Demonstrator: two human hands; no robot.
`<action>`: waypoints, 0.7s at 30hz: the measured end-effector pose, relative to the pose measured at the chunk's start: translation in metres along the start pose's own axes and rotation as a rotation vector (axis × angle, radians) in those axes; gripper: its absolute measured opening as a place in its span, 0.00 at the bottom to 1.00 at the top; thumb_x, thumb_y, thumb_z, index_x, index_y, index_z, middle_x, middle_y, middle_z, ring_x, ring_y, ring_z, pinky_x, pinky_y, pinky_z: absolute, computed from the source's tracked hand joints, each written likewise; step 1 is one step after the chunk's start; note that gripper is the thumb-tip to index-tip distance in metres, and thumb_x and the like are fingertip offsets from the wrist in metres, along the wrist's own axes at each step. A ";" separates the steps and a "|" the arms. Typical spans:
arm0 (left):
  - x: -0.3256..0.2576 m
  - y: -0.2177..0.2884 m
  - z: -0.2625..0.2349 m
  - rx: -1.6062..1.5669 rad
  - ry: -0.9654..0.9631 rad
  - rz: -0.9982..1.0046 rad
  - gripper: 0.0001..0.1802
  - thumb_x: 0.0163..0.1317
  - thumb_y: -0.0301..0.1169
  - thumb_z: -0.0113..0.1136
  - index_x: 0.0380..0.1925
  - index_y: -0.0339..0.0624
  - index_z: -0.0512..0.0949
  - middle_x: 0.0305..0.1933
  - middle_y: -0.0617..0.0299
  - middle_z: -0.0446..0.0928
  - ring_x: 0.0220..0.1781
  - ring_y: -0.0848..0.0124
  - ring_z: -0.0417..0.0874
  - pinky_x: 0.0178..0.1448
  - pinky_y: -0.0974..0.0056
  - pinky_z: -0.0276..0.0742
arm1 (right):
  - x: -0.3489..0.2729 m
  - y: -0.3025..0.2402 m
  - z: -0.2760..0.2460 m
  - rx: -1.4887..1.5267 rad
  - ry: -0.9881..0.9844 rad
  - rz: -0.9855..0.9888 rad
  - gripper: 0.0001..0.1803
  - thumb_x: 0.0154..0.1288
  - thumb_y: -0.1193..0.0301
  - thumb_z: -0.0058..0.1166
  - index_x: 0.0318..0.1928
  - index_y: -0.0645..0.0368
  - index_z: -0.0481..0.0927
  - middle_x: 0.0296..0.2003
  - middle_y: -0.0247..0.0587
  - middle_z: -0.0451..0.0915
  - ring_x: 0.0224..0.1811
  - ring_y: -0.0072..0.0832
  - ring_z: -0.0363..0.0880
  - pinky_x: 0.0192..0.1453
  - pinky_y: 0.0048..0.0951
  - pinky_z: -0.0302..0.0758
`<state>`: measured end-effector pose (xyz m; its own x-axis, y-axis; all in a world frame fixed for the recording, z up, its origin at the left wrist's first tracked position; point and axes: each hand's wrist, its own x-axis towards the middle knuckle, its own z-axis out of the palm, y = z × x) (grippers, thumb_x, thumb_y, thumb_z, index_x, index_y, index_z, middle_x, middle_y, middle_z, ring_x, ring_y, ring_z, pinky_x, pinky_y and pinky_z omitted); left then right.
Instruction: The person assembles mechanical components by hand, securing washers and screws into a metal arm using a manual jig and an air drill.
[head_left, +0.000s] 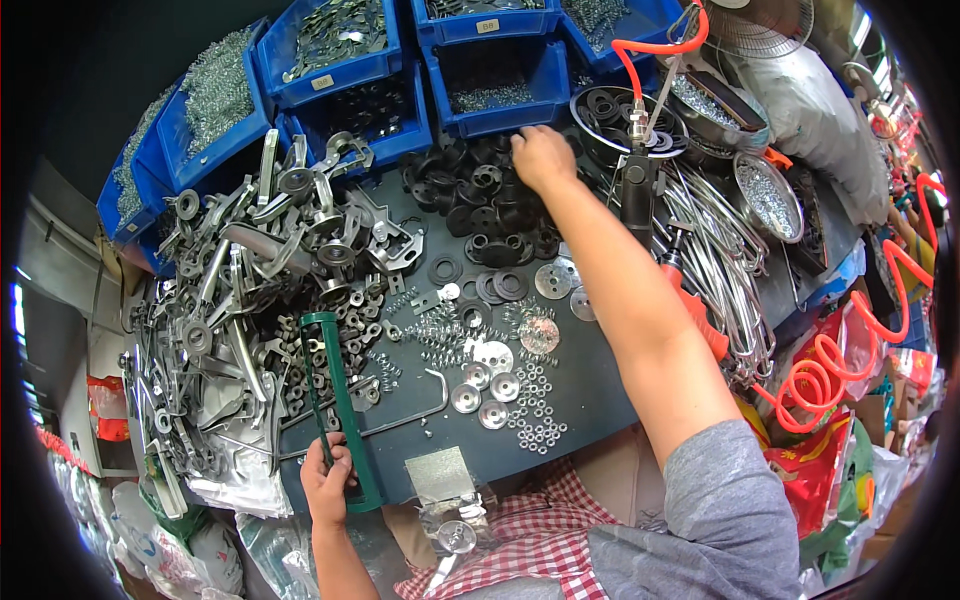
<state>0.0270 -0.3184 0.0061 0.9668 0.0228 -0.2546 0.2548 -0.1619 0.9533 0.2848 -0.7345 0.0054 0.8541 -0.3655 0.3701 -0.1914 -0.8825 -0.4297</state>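
My left hand (330,478) is closed around the lower end of a long green caulking gun frame (346,415), held upright above the table's near edge. My right arm stretches to the far side, where my right hand (545,158) rests at the edge of a heap of black round cupped parts (470,195), just in front of a blue bin. Its fingers point down and are mostly hidden, so I cannot see whether they grip a part. Between the hands lie black washers (508,286), springs (440,325), shiny metal discs (492,414) and small nuts (540,432).
Blue bins (495,124) of small metal parts line the back. Metal handles and brackets (300,230) pile high at left. Right of my arm are a red-and-black air screwdriver (690,300), bent rods (715,250), pans of hardware (768,200) and a coiled red hose (820,375).
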 end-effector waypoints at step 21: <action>0.003 -0.007 -0.005 -0.026 -0.005 -0.005 0.18 0.47 0.22 0.48 0.42 0.32 0.69 0.25 0.66 0.69 0.22 0.81 0.67 0.23 0.78 0.63 | -0.055 -0.038 -0.015 0.027 -0.437 -0.239 0.31 0.65 0.57 0.37 0.63 0.60 0.51 0.59 0.46 0.62 0.65 0.37 0.55 0.67 0.48 0.46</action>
<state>0.0278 -0.3124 -0.0001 0.9654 0.0187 -0.2601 0.2602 -0.1365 0.9559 0.2384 -0.6851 0.0138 0.9964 0.0094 0.0839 0.0422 -0.9162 -0.3986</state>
